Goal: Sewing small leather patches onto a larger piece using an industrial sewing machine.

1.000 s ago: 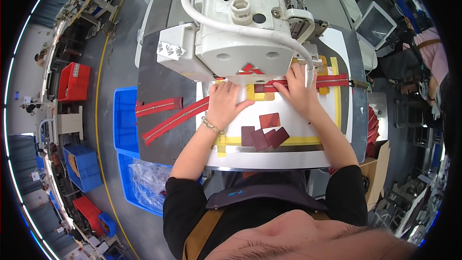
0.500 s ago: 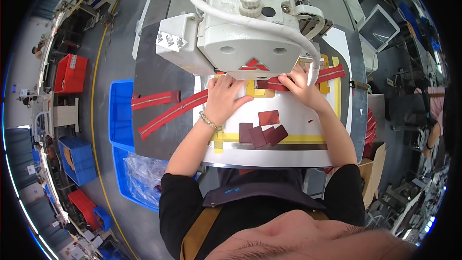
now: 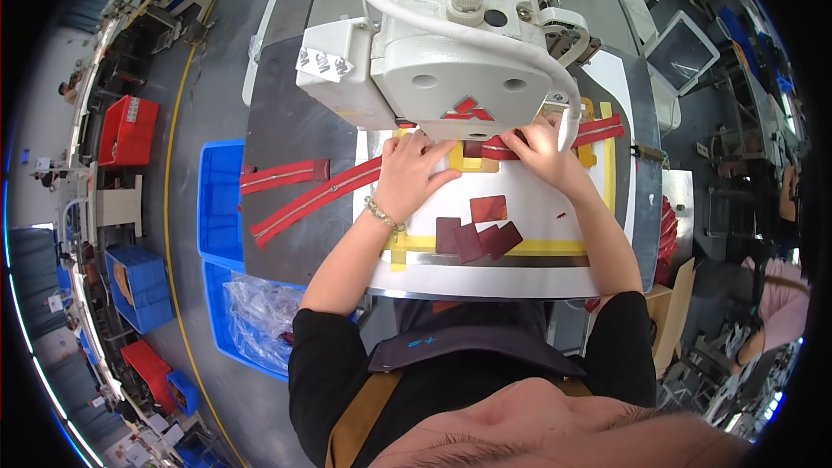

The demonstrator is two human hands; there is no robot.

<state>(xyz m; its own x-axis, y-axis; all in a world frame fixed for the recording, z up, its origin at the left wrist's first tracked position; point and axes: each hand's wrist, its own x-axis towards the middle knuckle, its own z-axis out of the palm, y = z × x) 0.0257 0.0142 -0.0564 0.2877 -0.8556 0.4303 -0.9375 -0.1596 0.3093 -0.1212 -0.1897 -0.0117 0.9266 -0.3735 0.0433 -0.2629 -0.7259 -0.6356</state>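
The white sewing machine head (image 3: 464, 56) stands over the white work plate (image 3: 416, 218), hiding the place below its front. My left hand (image 3: 411, 172) lies on the plate with its thumb spread, over the end of a long red zipper (image 3: 316, 200). My right hand (image 3: 544, 154) has its fingers closed on another red zipper (image 3: 598, 129), whose tail runs out to the right. Between my hands lies a yellow template (image 3: 478, 163) with a zipper end on it. Nearer me are several small dark red patches (image 3: 468, 243), partly overlapping, and a brighter red patch (image 3: 489, 209).
Another red zipper (image 3: 286, 175) lies on the dark table at left. Blue bins (image 3: 222, 195) stand beside the table, one with clear plastic bags (image 3: 264, 308). A monitor (image 3: 683, 50) is at back right. A cardboard box (image 3: 674, 321) and a co-worker's arm (image 3: 763, 329) are at right.
The view has shifted slightly. My hands keep nearly the same places on the plate and zippers. At the right, the co-worker's arm and body have moved nearer.
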